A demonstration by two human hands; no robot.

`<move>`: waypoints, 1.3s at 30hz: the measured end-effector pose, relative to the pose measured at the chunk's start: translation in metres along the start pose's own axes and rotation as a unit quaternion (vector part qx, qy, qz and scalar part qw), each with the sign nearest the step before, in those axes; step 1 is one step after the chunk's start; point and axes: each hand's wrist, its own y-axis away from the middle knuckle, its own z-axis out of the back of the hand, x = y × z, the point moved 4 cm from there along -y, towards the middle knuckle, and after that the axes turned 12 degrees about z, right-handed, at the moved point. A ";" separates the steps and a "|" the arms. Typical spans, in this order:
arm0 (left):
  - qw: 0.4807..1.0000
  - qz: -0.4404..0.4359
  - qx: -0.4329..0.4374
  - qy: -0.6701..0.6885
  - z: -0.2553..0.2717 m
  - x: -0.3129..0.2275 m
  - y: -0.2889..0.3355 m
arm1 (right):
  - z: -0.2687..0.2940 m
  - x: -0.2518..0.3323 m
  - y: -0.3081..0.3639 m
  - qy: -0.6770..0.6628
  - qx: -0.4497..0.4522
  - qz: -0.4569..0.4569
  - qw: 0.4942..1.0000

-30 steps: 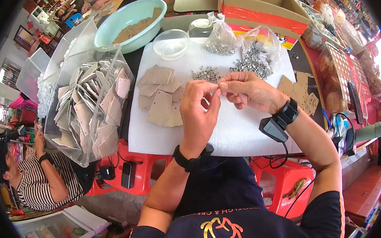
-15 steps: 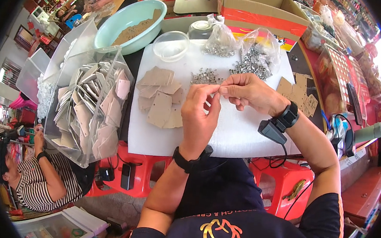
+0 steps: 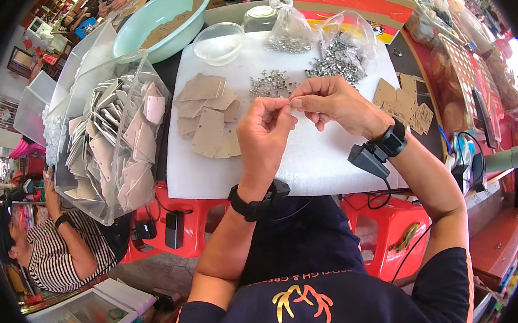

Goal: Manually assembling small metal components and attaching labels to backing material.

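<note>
Over the white foam sheet (image 3: 306, 174), my left hand (image 3: 265, 126) and my right hand (image 3: 335, 105) meet fingertip to fingertip. Both pinch at one spot; whatever lies between the fingers is too small to name. Just beyond them is a loose heap of small shiny metal pieces (image 3: 271, 83). A clear plastic bag (image 3: 345, 47) spills more such pieces behind my right hand. To the left of my left hand lies a pile of grey-brown cardboard pieces (image 3: 208, 128) with small holes.
At left stands a clear bin (image 3: 109, 205) packed with cardboard pieces, a light-green basin (image 3: 129, 38) behind it. A round clear tub (image 3: 219, 43) and another bag of metal pieces (image 3: 289, 34) sit at the back. Brown cut cardboard (image 3: 404, 102) lies right. A person in stripes (image 3: 63, 253) sits left.
The view has shifted slightly, so the table things sit a little higher and further left. My two hands stay pinched together at the fingertips.
</note>
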 end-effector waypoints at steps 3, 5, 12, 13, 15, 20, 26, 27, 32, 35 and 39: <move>1.000 0.013 0.000 0.008 -0.001 0.003 0.001 | -0.001 0.002 0.001 0.060 0.015 0.064 0.996; 1.000 0.013 -0.003 0.008 -0.001 0.004 0.001 | -0.004 0.007 0.004 0.115 -0.006 0.119 0.986; 0.999 0.033 0.009 -0.020 -0.003 0.003 0.000 | -0.004 0.006 0.009 0.204 -0.032 0.195 0.959; 0.999 0.033 0.016 -0.018 -0.003 0.003 0.000 | -0.004 0.006 0.010 0.230 -0.031 0.223 0.947; 0.999 0.038 0.023 -0.014 -0.002 0.002 0.002 | -0.003 0.008 0.010 0.255 -0.031 0.251 0.933; 0.998 0.053 0.044 -0.008 -0.003 0.000 0.001 | -0.004 0.016 0.015 0.375 0.000 0.395 0.839; 0.993 0.078 0.087 -0.002 0.000 0.000 -0.001 | -0.004 0.019 0.018 0.429 0.028 0.446 0.785; 0.990 0.099 0.100 0.015 0.000 0.002 -0.001 | -0.004 0.019 0.018 0.428 0.028 0.446 0.786; 0.973 0.169 0.129 0.086 0.000 0.009 -0.004 | -0.004 0.017 0.017 0.433 0.038 0.427 0.793; 0.969 0.181 0.133 0.101 -0.002 0.009 -0.006 | -0.002 0.013 0.016 0.385 0.031 0.412 0.825; 0.968 0.189 0.120 0.112 -0.003 0.011 -0.008 | -0.002 0.011 0.017 0.354 0.010 0.386 0.852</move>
